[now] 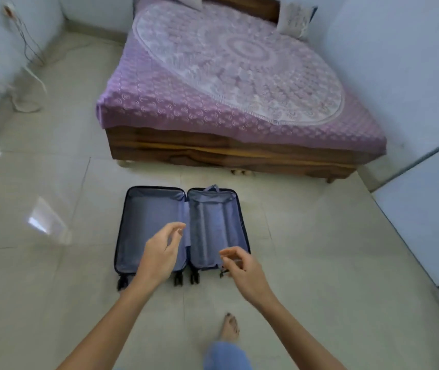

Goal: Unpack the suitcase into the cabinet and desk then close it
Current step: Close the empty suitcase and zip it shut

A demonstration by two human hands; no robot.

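1. Suitcase [146, 225]: open flat on the floor [306, 249], near the foot of the bed [226, 89]; both lined halves apparently bare, so probably only closing left.
2. Left hand [159, 255]: above the middle hinge, fingers loosely curled, holding nothing.
3. Right hand [242, 268]: over the near corner of the right half, fingers loosely curled, seemingly holding nothing.
4. To close well: grip one half by its outer rim, fold it over the hinge, tuck loose lining inside, line up the edges, then run the zip round.
5. No brand, label or writing legible.
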